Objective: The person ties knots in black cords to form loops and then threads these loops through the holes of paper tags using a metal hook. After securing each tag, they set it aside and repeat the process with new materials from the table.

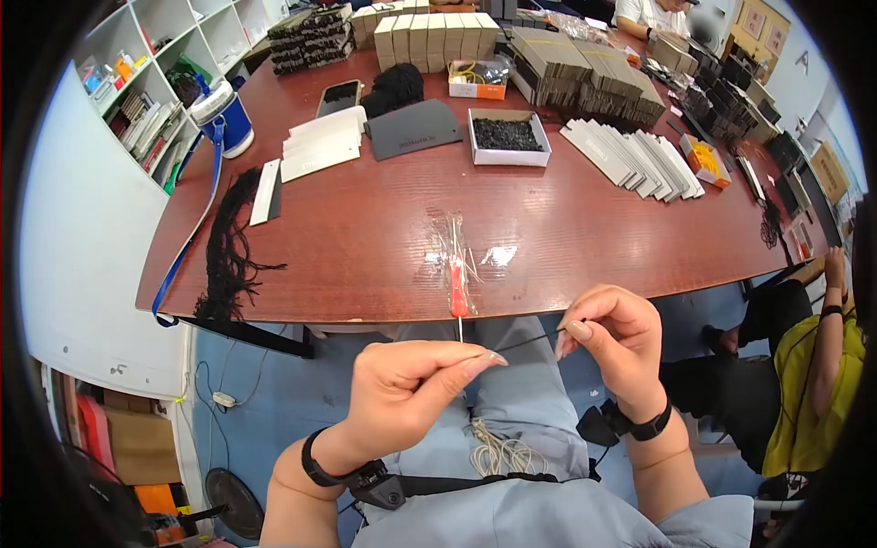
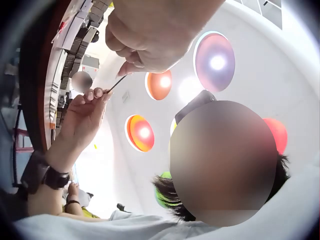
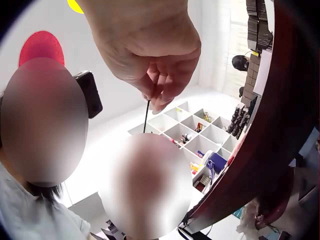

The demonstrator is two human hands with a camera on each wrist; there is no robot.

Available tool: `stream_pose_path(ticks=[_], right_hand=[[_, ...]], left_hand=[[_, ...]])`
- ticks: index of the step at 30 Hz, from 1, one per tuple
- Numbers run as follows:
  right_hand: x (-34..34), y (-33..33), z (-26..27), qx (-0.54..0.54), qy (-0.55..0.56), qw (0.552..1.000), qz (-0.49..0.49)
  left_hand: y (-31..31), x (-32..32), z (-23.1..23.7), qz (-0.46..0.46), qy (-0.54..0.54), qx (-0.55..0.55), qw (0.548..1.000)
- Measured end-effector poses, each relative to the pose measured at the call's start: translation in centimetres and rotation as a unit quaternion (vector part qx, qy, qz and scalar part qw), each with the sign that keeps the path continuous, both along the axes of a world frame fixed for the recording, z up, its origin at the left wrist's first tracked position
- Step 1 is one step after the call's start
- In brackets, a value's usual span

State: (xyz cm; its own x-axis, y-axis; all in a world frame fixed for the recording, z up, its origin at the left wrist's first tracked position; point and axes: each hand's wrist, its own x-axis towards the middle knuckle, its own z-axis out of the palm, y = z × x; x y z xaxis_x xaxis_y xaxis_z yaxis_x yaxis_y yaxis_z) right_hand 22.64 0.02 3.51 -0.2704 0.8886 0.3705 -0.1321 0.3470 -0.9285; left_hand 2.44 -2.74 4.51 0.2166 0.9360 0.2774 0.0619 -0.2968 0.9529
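A short black cord [image 1: 530, 342] is stretched between my two hands, in front of the table edge and over my lap. My left hand [image 1: 402, 388] pinches one end between thumb and forefinger. The other end is pinched in the fingertips of my right hand [image 1: 617, 342], a little higher. Clear tape [image 1: 446, 245] fixes a red-handled tool [image 1: 459, 285] to the table, its thin metal shaft sticking out past the edge, close to my left fingertips. The right wrist view also shows the cord [image 3: 146, 117] running down from the right fingertips.
Black cords [image 1: 233, 242] lie at the table's left. Farther back are white tags [image 1: 320, 146], a dark grey card [image 1: 416, 130], a white box [image 1: 510, 157] of small black pieces and fanned tags [image 1: 630, 160]. Pale strings [image 1: 498, 452] rest on my lap. Another person [image 1: 827, 365] sits at right.
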Motion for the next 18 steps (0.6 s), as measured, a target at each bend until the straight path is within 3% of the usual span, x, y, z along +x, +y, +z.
stream_pose_path(ticks=[1, 2, 3, 5, 6, 7, 10, 11, 13, 18], right_hand=[[0.1, -0.1, -0.2, 0.009, 0.008, 1.000, -0.019], [0.7, -0.2, -0.1, -0.014, -0.031, 0.999, -0.018], [1.1, 0.1, 0.1, -0.009, -0.025, 1.000, -0.009], [1.3, 0.9, 0.4, 0.104, -0.267, 0.955, 0.078], [1.2, 0.7, 0.3, 0.078, -0.311, 0.941, 0.109], [0.7, 0.6, 0.5, 0.083, -0.306, 0.941, 0.117], [-0.9, -0.1, 0.1, 0.020, -0.184, 0.968, 0.171], [-1.7, -0.6, -0.3, -0.042, -0.121, 0.968, 0.216], [-3.0, -1.3, -0.1, -0.125, -0.127, 0.956, 0.231], [-2.3, -1.2, -0.8, -0.272, -0.036, 0.937, 0.214]], left_hand=[[0.1, 0.0, 0.2, 0.001, 0.023, 0.035, 0.999], [0.3, -0.4, 1.1, -0.021, 0.125, 0.089, 0.988], [0.7, -0.7, 1.2, -0.012, 0.131, 0.092, 0.987], [1.1, -1.1, 0.7, -0.078, 0.290, 0.206, 0.931], [1.1, -0.9, 0.5, -0.088, 0.347, 0.236, 0.904], [1.0, -0.6, 0.3, -0.080, 0.353, 0.234, 0.902], [1.0, 0.4, -0.1, -0.158, 0.456, 0.253, 0.838], [1.2, 0.6, -0.2, -0.154, 0.460, 0.251, 0.838], [2.0, 0.8, -0.4, -0.191, 0.427, 0.262, 0.844], [4.9, -0.4, 1.6, -0.226, 0.278, 0.068, 0.931]])
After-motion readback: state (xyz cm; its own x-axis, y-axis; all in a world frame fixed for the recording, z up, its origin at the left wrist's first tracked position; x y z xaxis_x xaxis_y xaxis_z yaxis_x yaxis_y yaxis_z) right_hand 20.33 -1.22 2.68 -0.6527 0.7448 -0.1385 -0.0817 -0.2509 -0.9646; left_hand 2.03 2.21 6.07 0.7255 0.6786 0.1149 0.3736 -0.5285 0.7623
